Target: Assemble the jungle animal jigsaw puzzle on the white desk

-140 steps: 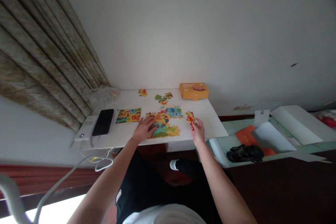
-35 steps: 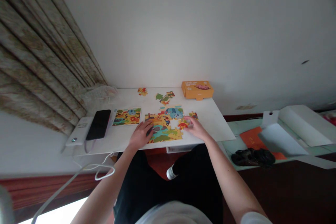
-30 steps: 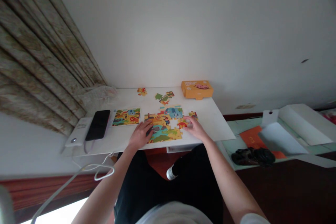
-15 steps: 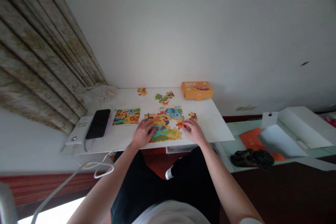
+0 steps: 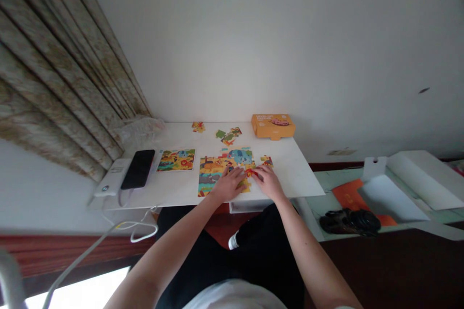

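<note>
A partly joined animal puzzle (image 5: 210, 177) lies on the white table (image 5: 297, 169). My left hand (image 5: 230, 183) rests over its middle, fingers apart and pointing right. At the puzzle's right edge, my right hand (image 5: 266, 181) pinches a red and yellow puzzle piece (image 5: 251, 173). Just beyond that hand lies a loose piece with a giraffe-like picture (image 5: 267, 160). Farther back are several green pieces (image 5: 228, 135) and a small yellow and red cluster (image 5: 198, 127). The picture card (image 5: 176, 160) sits left of the puzzle.
A black phone (image 5: 138, 169) lies on a white box (image 5: 110, 178) at the left, with cables below. An orange box (image 5: 273, 126) stands at the back right. On a glass surface at right are an open white box (image 5: 395, 195) and a black object (image 5: 350, 222).
My left hand has moved right, from the puzzle's left part to its middle, uncovering the hippo picture. My right hand has barely moved and still pinches the piece.
</note>
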The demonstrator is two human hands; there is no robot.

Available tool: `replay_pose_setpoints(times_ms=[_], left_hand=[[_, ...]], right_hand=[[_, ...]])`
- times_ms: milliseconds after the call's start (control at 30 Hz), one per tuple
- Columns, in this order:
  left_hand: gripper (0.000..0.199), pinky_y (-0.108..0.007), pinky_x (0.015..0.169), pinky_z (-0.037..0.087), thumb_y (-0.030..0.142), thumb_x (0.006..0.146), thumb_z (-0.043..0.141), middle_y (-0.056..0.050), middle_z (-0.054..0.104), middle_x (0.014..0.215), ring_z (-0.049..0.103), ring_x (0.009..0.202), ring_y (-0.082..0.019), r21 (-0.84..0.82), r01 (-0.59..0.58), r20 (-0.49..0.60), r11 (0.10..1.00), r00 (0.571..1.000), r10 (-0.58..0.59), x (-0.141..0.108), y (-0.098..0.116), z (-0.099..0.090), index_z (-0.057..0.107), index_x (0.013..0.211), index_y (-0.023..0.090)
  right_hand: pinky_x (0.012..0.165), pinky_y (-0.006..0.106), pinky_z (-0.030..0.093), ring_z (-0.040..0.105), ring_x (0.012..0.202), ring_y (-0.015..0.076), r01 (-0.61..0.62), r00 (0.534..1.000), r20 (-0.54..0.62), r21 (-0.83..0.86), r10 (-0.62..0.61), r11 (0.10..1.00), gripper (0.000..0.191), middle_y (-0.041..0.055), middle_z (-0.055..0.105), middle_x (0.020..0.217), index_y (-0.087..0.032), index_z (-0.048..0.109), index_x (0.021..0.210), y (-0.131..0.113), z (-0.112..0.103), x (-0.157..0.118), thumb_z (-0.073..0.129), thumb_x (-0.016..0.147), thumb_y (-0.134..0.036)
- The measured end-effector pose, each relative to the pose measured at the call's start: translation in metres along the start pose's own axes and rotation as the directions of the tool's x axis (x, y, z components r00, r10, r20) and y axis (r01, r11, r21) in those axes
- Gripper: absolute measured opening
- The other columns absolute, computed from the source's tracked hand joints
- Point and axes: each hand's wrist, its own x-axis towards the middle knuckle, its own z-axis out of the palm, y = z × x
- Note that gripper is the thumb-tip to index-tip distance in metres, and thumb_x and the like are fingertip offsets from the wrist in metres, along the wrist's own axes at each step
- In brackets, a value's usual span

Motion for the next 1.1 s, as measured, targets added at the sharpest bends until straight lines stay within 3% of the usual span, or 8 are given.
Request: replay_pose_setpoints(times_ms=[200,467,800,1100], left_hand=[[0.041,-0.055,0.128,0.021,0.039,0.105,0.048,-0.011,0.059,0.148,0.050,0.142,-0.026,-0.032,-0.021,-0.047,0.999,0.999,0.019,-0.004,0.003,-0.002,0.060,0.141,0.023],[0.047,-0.051,0.127,0.024,0.045,0.102,0.051,-0.012,0.061,0.145,0.051,0.141,-0.026,-0.025,-0.048,-0.052,0.999,0.998,0.047,-0.006,0.006,-0.004,0.059,0.143,0.023],[0.045,-0.051,0.120,0.035,0.042,0.103,0.048,-0.012,0.063,0.142,0.055,0.136,-0.028,0.045,-0.055,-0.064,0.997,0.996,0.058,-0.005,0.008,-0.004,0.059,0.142,0.024],[0.045,-0.053,0.120,0.033,0.046,0.103,0.049,-0.011,0.062,0.144,0.055,0.135,-0.030,0.116,-0.057,-0.003,0.992,0.998,0.058,-0.004,0.011,-0.010,0.058,0.142,0.026]], right_hand=[[0.104,0.049,0.052,0.061,0.110,0.0288,0.004,1.000,0.013,-0.009,-0.004,1.000,0.026,0.0104,0.068,0.112,-0.029,0.077,0.114,-0.002,-0.002,0.000,0.057,0.100,-0.036],[0.105,0.051,0.052,0.060,0.113,0.0293,0.009,1.000,0.003,-0.008,-0.009,1.000,0.026,0.0094,0.069,0.116,-0.030,0.077,0.114,-0.002,-0.002,-0.001,0.056,0.100,-0.035],[0.102,0.053,0.053,0.061,0.109,0.0301,0.032,0.999,0.007,0.002,-0.032,0.999,0.024,0.0103,0.070,0.112,-0.029,0.078,0.109,-0.005,-0.004,0.000,0.057,0.098,-0.032],[0.102,0.052,0.054,0.061,0.111,0.0313,0.020,1.000,0.001,0.018,-0.020,1.000,0.026,0.0108,0.068,0.114,-0.029,0.075,0.116,-0.006,-0.003,-0.001,0.057,0.098,-0.033]])
